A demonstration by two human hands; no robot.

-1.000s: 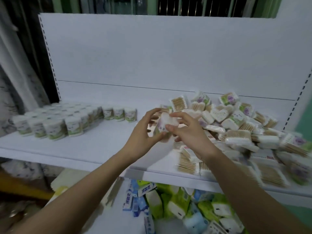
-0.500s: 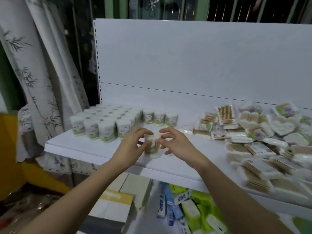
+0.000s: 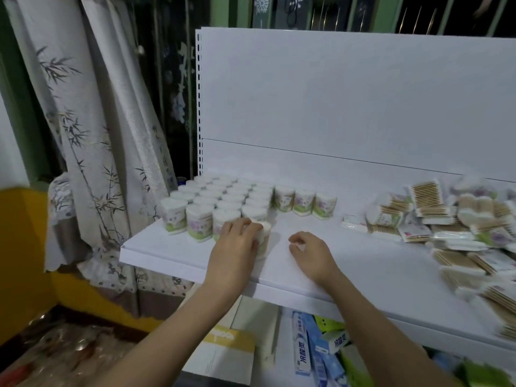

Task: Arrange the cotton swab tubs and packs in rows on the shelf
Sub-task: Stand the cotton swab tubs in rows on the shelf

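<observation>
A white tub (image 3: 264, 236) with a green label stands upright near the shelf's (image 3: 363, 269) front edge, at the right end of the front row of tubs (image 3: 223, 202). The left hand (image 3: 233, 247) curls round it. The right hand (image 3: 312, 254), fingers loosely curled and holding nothing, rests just beside, on bare shelf that runs right to the heaped packs (image 3: 458, 227).

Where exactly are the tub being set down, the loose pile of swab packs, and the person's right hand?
tub (image 3: 264, 236): head view, on its visible right side wall.
pile of swab packs (image 3: 446, 219): head view, on a pack near the pile's middle.
right hand (image 3: 314, 254): head view, on the back of the hand.
</observation>
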